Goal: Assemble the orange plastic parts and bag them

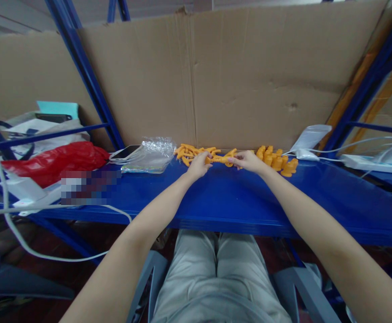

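Observation:
Both my hands reach to the back of a blue shelf [223, 197]. My left hand [199, 165] and my right hand [248, 160] are closed in pinches on the two ends of an orange plastic piece [220, 159] held between them. Behind my left hand lies a loose pile of long orange plastic pieces [191, 152]. To the right of my right hand stands a group of short orange plastic pieces [278, 161], upright and close together.
A crumpled clear plastic bag [152, 154] and a phone [127, 151] lie left of the pile. A red bag [54, 162], white cables [31, 242] and a blue-handled bag sit far left. A white pouch [310, 137] and power strip [374, 162] sit right. Cardboard [250, 80] backs the shelf.

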The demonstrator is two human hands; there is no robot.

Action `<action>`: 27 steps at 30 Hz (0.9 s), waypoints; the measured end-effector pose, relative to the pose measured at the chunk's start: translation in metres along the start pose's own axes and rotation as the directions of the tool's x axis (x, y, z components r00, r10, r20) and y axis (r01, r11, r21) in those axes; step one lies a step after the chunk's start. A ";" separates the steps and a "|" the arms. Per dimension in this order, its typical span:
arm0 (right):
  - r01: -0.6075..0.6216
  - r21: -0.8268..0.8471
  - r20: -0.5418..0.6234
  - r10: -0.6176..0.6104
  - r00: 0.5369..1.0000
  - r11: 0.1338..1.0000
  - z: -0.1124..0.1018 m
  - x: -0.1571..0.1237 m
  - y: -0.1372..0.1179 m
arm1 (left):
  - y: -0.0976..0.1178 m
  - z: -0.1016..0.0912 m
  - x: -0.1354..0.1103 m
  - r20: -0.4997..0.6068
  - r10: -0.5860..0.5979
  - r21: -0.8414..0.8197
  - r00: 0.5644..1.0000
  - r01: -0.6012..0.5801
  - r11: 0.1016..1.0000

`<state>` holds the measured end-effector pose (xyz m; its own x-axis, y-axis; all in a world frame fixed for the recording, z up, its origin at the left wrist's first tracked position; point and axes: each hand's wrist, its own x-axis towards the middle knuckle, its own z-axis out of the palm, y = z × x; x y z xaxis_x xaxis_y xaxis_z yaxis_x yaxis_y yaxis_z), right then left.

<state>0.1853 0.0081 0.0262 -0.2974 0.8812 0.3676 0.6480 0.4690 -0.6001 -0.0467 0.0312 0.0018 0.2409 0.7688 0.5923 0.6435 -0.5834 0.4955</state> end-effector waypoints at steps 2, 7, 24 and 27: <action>-0.115 0.057 0.030 0.114 0.993 0.992 0.001 -0.001 -0.004 | -0.001 0.001 0.000 0.002 0.013 -0.001 1.000 -0.013 1.000; -0.249 0.244 0.052 0.244 0.968 0.937 0.003 -0.002 -0.010 | 0.004 -0.001 0.003 0.053 -0.062 0.020 0.997 0.061 0.998; -0.232 0.380 0.014 0.245 0.969 0.895 -0.002 -0.005 -0.017 | 0.013 -0.002 0.000 0.030 -0.056 0.024 0.998 0.055 0.998; -0.342 0.404 0.047 0.354 0.934 0.849 0.003 -0.007 -0.023 | 0.014 -0.002 -0.001 -0.001 -0.020 0.049 1.000 0.020 0.999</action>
<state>0.1704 -0.0082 0.0354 -0.0811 0.9919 0.0979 0.3685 0.1211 -0.9217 -0.0393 0.0217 0.0094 0.2274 0.7803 0.5826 0.6831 -0.5542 0.4756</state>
